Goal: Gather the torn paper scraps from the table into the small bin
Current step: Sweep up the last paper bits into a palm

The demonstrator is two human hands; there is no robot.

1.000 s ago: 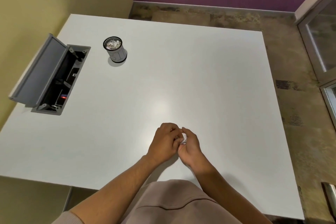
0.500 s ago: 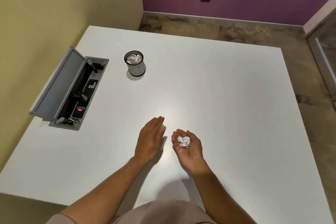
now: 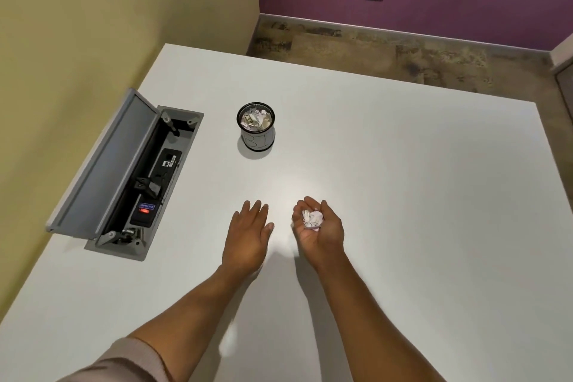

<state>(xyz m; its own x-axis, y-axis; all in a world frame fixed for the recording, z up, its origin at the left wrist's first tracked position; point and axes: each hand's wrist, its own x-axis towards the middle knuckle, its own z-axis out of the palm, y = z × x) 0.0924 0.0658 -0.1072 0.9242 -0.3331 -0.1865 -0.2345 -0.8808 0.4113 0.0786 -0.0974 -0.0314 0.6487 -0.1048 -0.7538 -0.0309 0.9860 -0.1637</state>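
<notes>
Bare table (image 3: 387, 180) lies between both hands and the bin (image 3: 256, 130); nothing stands on that stretch. Bin mouth faces up, already holding scraps (image 3: 255, 119) near the rim. Left of it, well apart, the raised flap (image 3: 105, 161) of an open cable box (image 3: 148, 183) juts up.

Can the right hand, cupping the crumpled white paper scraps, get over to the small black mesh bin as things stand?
Probably yes. Only bare white table lies between the right hand holding the scraps and the bin, whose top is open. The left hand sits beside that path, not across it.
</notes>
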